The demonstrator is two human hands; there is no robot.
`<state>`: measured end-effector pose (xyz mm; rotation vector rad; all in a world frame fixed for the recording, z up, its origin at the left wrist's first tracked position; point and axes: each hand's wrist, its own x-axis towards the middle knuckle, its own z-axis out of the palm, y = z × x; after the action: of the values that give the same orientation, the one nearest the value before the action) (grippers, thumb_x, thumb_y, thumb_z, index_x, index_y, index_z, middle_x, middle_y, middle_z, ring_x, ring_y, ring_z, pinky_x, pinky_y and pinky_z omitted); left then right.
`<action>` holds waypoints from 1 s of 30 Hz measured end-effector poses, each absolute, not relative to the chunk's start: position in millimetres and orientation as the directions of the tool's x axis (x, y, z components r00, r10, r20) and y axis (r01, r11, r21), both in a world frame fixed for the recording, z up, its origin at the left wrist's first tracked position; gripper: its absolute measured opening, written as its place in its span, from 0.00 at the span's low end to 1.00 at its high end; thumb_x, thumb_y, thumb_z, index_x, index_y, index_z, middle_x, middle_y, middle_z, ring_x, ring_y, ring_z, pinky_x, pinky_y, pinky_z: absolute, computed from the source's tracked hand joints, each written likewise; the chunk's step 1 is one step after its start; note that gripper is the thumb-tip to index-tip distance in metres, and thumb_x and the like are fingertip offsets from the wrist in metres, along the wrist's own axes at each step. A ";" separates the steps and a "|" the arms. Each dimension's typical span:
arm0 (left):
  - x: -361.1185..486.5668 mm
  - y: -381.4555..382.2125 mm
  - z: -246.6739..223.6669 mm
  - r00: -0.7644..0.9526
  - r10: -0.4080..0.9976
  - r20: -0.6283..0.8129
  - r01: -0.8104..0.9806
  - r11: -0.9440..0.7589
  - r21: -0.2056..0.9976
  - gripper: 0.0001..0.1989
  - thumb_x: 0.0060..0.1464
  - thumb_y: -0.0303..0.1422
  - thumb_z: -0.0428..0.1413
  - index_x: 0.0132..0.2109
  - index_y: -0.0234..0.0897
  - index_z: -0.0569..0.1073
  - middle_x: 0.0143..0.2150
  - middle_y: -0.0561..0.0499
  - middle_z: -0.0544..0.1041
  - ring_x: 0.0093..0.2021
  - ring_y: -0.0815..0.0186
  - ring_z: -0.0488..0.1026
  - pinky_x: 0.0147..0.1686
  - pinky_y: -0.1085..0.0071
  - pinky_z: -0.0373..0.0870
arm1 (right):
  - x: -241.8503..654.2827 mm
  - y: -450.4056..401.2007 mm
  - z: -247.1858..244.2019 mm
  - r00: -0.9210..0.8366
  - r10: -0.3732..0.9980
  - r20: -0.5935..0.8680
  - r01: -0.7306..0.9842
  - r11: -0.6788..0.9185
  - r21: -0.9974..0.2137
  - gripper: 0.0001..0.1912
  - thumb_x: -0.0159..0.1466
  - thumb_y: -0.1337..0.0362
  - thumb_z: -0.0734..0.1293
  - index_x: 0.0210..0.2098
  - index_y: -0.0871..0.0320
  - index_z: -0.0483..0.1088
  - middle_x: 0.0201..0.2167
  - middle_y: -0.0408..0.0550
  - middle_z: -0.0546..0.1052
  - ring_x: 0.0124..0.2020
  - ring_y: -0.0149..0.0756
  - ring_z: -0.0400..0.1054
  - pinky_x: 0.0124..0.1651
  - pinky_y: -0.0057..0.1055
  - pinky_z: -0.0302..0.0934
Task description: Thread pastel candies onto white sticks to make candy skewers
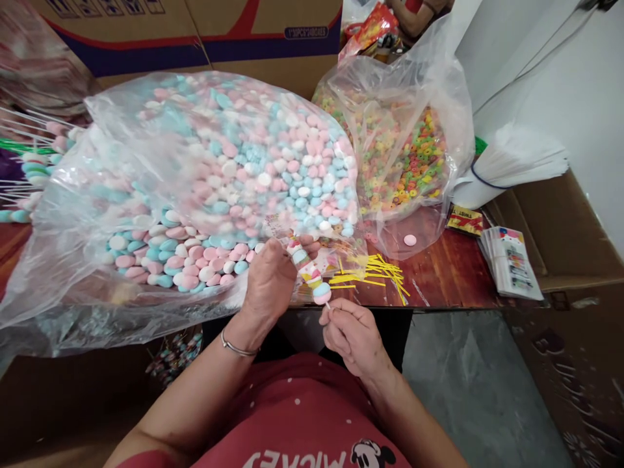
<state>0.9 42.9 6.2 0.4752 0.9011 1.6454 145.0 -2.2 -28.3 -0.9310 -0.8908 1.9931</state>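
Observation:
A skewer of stacked candies (307, 268), blue, pink, white and yellow, is held tilted at the table's front edge. My right hand (353, 335) pinches the white stick at its lower end, fingers closed. Beside the upper end is my left hand (273, 276), its fingers apart and partly behind a clear printed wrapper near the candies; whether it grips anything is unclear. Just right of the skewer, yellow twist ties (377, 273) lie scattered on the red-brown table (439, 266). Left of my left hand, pink, blue and white candies (185, 257) show at the mouth of a big clear bag (195, 162).
Behind stands a large cardboard box (268, 32). A bag of coloured rings (404, 156) sits at the back right, near a container of white sticks (511, 162) and a stack of printed packets (511, 260). Finished skewers (36, 169) lie far left. A person's arm (412, 16) shows behind.

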 end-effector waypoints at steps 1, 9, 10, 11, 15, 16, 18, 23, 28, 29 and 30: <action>-2.3 46.4 9.2 -0.282 0.947 -0.154 -0.647 -0.070 0.759 0.26 0.41 0.51 0.67 0.39 0.35 0.73 0.34 0.48 0.80 0.34 0.61 0.79 0.34 0.67 0.75 | 144.8 -2.1 -25.6 -0.510 0.798 -0.320 -0.370 -0.540 -0.756 0.11 0.59 0.58 0.65 0.26 0.58 0.68 0.06 0.29 0.53 0.08 0.20 0.39 0.16 0.24 0.37; 4.2 54.8 14.0 -0.345 0.903 -0.257 -0.712 -0.073 0.699 0.18 0.42 0.39 0.69 0.33 0.34 0.70 0.23 0.58 0.70 0.19 0.74 0.69 0.18 0.77 0.66 | 138.7 -5.6 -28.4 -0.391 0.859 -0.331 -0.362 -0.474 -0.803 0.12 0.60 0.56 0.65 0.26 0.57 0.67 0.07 0.29 0.53 0.09 0.20 0.40 0.16 0.23 0.39; 5.2 54.4 12.8 -0.359 0.898 -0.254 -0.706 -0.083 0.703 0.18 0.43 0.39 0.69 0.32 0.34 0.70 0.23 0.58 0.70 0.19 0.74 0.69 0.19 0.77 0.66 | 139.1 -6.2 -30.9 -0.325 0.894 -0.308 -0.285 -0.403 -0.870 0.12 0.61 0.56 0.64 0.27 0.57 0.67 0.08 0.30 0.54 0.10 0.21 0.42 0.16 0.24 0.39; 5.8 53.9 11.6 -0.370 0.895 -0.250 -0.701 -0.092 0.707 0.17 0.44 0.39 0.68 0.31 0.34 0.69 0.23 0.57 0.70 0.19 0.74 0.69 0.20 0.77 0.68 | 139.8 -6.6 -33.4 -0.263 0.929 -0.260 -0.173 -0.310 -0.935 0.11 0.62 0.56 0.63 0.28 0.57 0.68 0.10 0.31 0.55 0.11 0.22 0.45 0.17 0.24 0.41; 4.6 52.9 7.8 -0.432 0.865 -0.254 -0.683 -0.130 0.719 0.15 0.48 0.39 0.66 0.31 0.35 0.69 0.24 0.57 0.72 0.22 0.73 0.71 0.27 0.74 0.74 | 143.1 -7.1 -40.1 -0.177 0.968 0.178 0.409 0.237 -0.881 0.11 0.66 0.63 0.59 0.31 0.58 0.71 0.17 0.40 0.67 0.18 0.26 0.57 0.24 0.26 0.52; 3.7 52.9 7.3 -0.451 0.855 -0.258 -0.677 -0.139 0.723 0.15 0.49 0.39 0.65 0.31 0.35 0.69 0.25 0.57 0.72 0.23 0.72 0.72 0.29 0.72 0.75 | 143.1 -6.9 -41.4 -0.190 0.935 0.299 0.513 0.355 -0.782 0.12 0.66 0.65 0.59 0.32 0.58 0.72 0.17 0.41 0.68 0.18 0.27 0.58 0.26 0.27 0.52; 1.7 53.2 6.3 -0.467 0.842 -0.270 -0.674 -0.142 0.725 0.13 0.52 0.38 0.63 0.31 0.35 0.69 0.25 0.56 0.72 0.24 0.72 0.72 0.33 0.70 0.77 | 142.0 -6.1 -43.8 -0.229 0.850 0.475 0.639 0.499 -0.585 0.13 0.66 0.68 0.58 0.34 0.59 0.74 0.16 0.42 0.69 0.18 0.28 0.59 0.26 0.28 0.52; -0.9 55.7 3.7 -0.429 0.837 -0.339 -0.737 -0.108 0.667 0.11 0.59 0.36 0.57 0.31 0.33 0.69 0.24 0.55 0.71 0.24 0.72 0.72 0.34 0.69 0.77 | 139.8 -4.4 -45.9 -0.253 0.797 0.548 0.642 0.562 -0.521 0.12 0.66 0.69 0.59 0.38 0.60 0.75 0.17 0.43 0.72 0.18 0.28 0.61 0.26 0.29 0.52; 7.8 54.8 4.6 -0.336 0.878 -0.341 -0.778 -0.055 0.625 0.12 0.56 0.39 0.60 0.34 0.35 0.68 0.23 0.57 0.70 0.18 0.74 0.67 0.23 0.75 0.70 | 136.4 -5.9 -35.6 -0.273 0.962 0.026 0.182 0.078 -0.980 0.12 0.65 0.61 0.60 0.32 0.59 0.73 0.14 0.38 0.66 0.16 0.25 0.56 0.21 0.24 0.50; 11.1 53.4 5.1 -0.329 0.887 -0.324 -0.772 -0.056 0.633 0.13 0.55 0.40 0.61 0.34 0.35 0.68 0.24 0.57 0.70 0.18 0.74 0.66 0.21 0.76 0.69 | 134.6 -6.0 -32.6 -0.297 0.948 -0.113 0.047 -0.104 -0.994 0.13 0.64 0.60 0.60 0.30 0.59 0.71 0.12 0.35 0.62 0.14 0.24 0.52 0.19 0.24 0.47; 14.7 51.5 5.3 -0.320 0.896 -0.307 -0.764 -0.053 0.643 0.14 0.53 0.41 0.62 0.34 0.36 0.68 0.24 0.57 0.70 0.18 0.75 0.66 0.20 0.77 0.67 | 132.4 -5.7 -29.6 -0.328 0.918 -0.224 -0.084 -0.264 -0.961 0.12 0.63 0.59 0.60 0.29 0.59 0.70 0.10 0.33 0.58 0.12 0.22 0.47 0.17 0.24 0.43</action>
<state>14.7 51.5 5.3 0.2056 0.8797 1.6861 132.4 -5.7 -29.6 -1.1230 -1.2121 1.6938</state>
